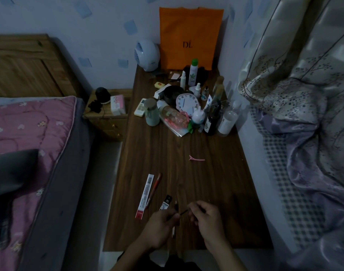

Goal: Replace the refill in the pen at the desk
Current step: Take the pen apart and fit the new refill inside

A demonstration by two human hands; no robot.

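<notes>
the desk (216, 173) is dark brown with wood grain. the bag (189, 36) is orange with dark letters. the quilt (30, 130) is pink with small flowers, the hair clip (196, 159) is pink too. the wallpaper (98, 26) is pale with blue squares. the cloth (284, 173) has grey checks.

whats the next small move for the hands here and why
Probably keep drawing the thin refill along its own line with the right hand, while the left hand steadies the pen barrel. The thin dark rod spans the gap between both hands, so it seems partly out. Whether it is going in or out cannot be told; the light is dim.
</notes>
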